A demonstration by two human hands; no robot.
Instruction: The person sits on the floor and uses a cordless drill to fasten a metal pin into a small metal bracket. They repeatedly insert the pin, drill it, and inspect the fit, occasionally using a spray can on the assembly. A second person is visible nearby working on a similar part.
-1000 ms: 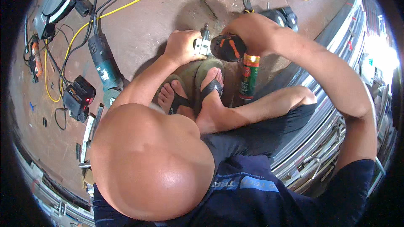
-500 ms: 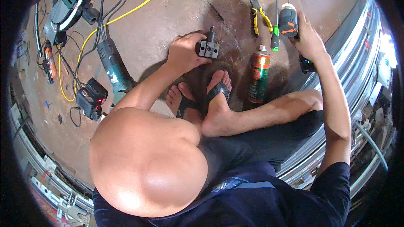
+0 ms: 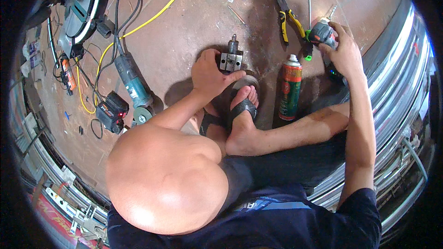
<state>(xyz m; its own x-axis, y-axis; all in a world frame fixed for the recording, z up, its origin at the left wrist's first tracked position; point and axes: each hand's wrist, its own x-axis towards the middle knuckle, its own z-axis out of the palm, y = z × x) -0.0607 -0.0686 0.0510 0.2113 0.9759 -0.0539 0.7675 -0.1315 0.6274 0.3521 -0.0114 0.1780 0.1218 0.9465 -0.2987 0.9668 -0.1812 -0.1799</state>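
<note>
My left hand (image 3: pixel 207 74) is curled round the left side of a small grey metal block (image 3: pixel 230 62) with holes in its face and a round metal post on top. Its thumb stretches along below the block, and some fingers are hidden. In my right hand (image 3: pixel 345 54) is a grey and orange cordless drill (image 3: pixel 321 36), tilted, with a thin bit (image 3: pixel 332 12) pointing up and right. Just left of the drill lie a green-handled screwdriver (image 3: pixel 308 51) and yellow-and-black pliers (image 3: pixel 287 18). A red and green spray can (image 3: pixel 290 87) stands between my hands, nearer to me.
On the left are an angle grinder (image 3: pixel 133 80), a battery pack (image 3: pixel 112 111) with a red light, and a large saw (image 3: pixel 82 11). A yellow cable (image 3: pixel 161 9) crosses the floor. Long wrapped metal profiles (image 3: pixel 392 64) line the right side. A thin rod (image 3: pixel 236 14) lies beyond the block.
My right hand has turned the drill, so its bit now leans up and right. My left thumb has stretched out below the block. The whole view has shifted slightly.
</note>
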